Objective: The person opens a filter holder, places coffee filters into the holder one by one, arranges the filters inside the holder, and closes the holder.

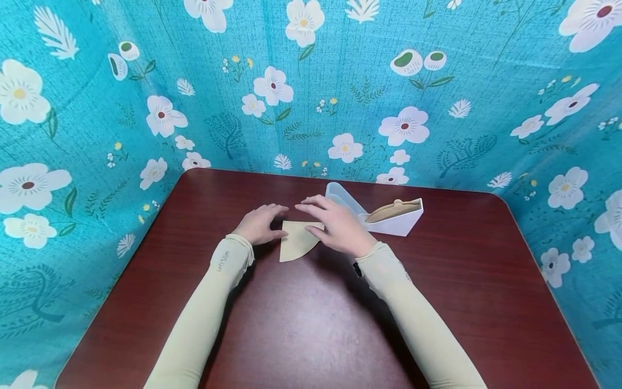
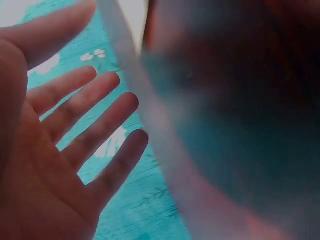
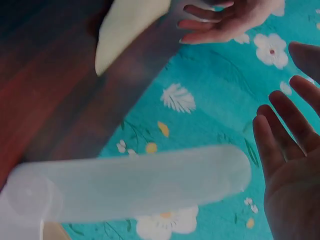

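A tan, fan-shaped paper coffee filter is in the middle of the head view, with its straight edge away from me. My left hand is at its left edge, the thumb close to the paper; I cannot tell if they touch. Over the filter's right side is my right hand, thumb overlapping the paper. Fingers of the left hand look spread and relaxed in the left wrist view. The right hand also has loosely straight fingers, with the filter apart from them in the right wrist view.
Beyond my right hand a white filter case stands on the dark red table, its translucent lid swung up. Brown filters sit inside it. A blue floral cloth hangs behind the table.
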A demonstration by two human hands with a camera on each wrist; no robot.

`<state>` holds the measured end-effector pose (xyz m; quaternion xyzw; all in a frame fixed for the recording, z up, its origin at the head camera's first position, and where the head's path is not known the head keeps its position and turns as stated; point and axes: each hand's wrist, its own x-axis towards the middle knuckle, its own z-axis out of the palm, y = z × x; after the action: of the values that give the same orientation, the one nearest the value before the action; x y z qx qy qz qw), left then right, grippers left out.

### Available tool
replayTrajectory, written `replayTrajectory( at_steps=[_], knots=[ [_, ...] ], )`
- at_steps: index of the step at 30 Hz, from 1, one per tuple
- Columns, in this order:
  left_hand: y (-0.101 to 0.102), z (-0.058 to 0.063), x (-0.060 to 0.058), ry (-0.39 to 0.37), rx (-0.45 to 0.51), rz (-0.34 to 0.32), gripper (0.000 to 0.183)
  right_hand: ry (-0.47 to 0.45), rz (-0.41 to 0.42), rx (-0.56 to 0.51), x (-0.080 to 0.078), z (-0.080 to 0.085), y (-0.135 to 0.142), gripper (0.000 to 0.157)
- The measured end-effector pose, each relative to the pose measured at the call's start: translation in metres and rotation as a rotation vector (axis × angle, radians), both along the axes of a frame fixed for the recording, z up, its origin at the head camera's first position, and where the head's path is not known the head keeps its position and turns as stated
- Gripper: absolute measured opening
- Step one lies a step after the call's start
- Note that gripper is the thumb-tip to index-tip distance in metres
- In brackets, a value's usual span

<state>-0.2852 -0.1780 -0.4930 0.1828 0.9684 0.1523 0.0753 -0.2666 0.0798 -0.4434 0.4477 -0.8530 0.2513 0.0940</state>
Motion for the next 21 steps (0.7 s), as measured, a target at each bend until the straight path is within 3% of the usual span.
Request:
replayTrajectory(
  at_steps=[7,15,21],
  knots=[
    [0.005,-0.014,-0.004,-0.027,-0.046,-0.022,0.087,-0.072,-0.007,0.076,-0.001,-0.018,-0.004,0.052],
    [0.009,-0.013,-0.006,-0.069,0.015,-0.027,0.066,-0.183,-0.049,0.166,-0.007,-0.043,-0.007,0.055],
    [0.009,-0.014,-0.006,-0.084,0.096,-0.045,0.045,-0.191,-0.062,0.181,-0.009,-0.05,-0.006,0.057]
  ],
)
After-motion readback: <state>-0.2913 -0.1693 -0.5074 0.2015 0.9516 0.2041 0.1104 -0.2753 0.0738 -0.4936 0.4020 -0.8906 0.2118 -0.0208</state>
